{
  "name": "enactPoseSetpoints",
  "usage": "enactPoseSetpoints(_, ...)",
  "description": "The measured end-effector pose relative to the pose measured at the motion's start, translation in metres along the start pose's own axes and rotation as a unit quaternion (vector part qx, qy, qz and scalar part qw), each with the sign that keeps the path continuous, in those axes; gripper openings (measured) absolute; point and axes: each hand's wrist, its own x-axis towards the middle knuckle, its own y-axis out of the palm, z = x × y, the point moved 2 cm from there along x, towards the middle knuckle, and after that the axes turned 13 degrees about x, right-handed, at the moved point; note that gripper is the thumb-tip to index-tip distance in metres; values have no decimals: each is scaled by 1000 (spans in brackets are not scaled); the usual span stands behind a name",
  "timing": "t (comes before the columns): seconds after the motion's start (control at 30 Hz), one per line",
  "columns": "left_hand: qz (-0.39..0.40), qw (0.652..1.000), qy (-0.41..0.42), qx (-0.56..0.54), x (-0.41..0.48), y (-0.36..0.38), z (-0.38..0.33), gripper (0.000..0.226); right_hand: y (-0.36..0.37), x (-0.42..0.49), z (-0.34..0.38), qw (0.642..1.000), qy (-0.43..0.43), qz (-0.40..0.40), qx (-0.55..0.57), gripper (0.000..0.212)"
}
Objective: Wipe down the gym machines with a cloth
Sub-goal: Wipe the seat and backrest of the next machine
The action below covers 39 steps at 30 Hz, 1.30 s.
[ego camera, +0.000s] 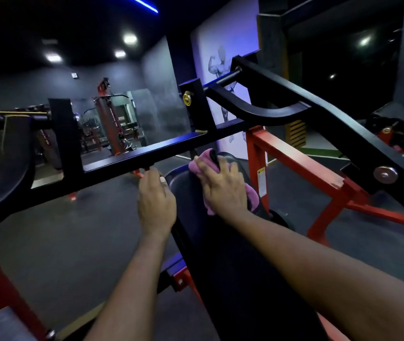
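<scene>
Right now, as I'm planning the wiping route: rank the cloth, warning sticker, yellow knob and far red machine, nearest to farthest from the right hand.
1. Cloth, under the right hand on the pad.
2. Warning sticker, on the red post just right.
3. Yellow knob, up on the black bracket, left.
4. Red machine, far back left.

Right hand [223, 190] flat on pink cloth [199, 167] atop black pad [191, 207], left hand [156, 203] on its edge.
</scene>
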Motion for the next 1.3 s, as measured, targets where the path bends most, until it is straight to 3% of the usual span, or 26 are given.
enactPoseSetpoints(0.2, -29, 996, -46, 73, -11, 16, -16, 18, -5, 29, -35, 982, 187, -39, 13, 41)
enactPoseSetpoints(0.33, -27, 995, -84, 43, -21, 24, -17, 24, -8, 30, -65, 967, 249, -32, 53, 35)
enactPoseSetpoints(0.47, -44, 991, -129, 1, -28, 28, -20, 24, -25, 27, -122, 914, 354, 74, 184, 40)
enactPoseSetpoints(0.57, -59, 990, -126, 12, -28, 31, -22, 26, -34, 20, -135, 899, 302, 107, 297, 32)
enactPoseSetpoints(0.83, -68, 987, -140, 29, -28, 31, -24, 24, -6, 84, -121, 923, 192, 138, 305, 38)
enactPoseSetpoints(0.97, -72, 984, -154, 50, -30, 33, -31, 26, -3, 34, -142, 905, 235, 116, 336, 46)
enactPoseSetpoints(1.13, -77, 982, -148, 86, -33, 33, -35, 30, -18, -67, -182, 882, 348, 135, 288, 51)
enactPoseSetpoints(1.3, -73, 982, -136, 111, -35, 31, -35, 33, -18, -15, -154, 914, 292, 117, 258, 41)
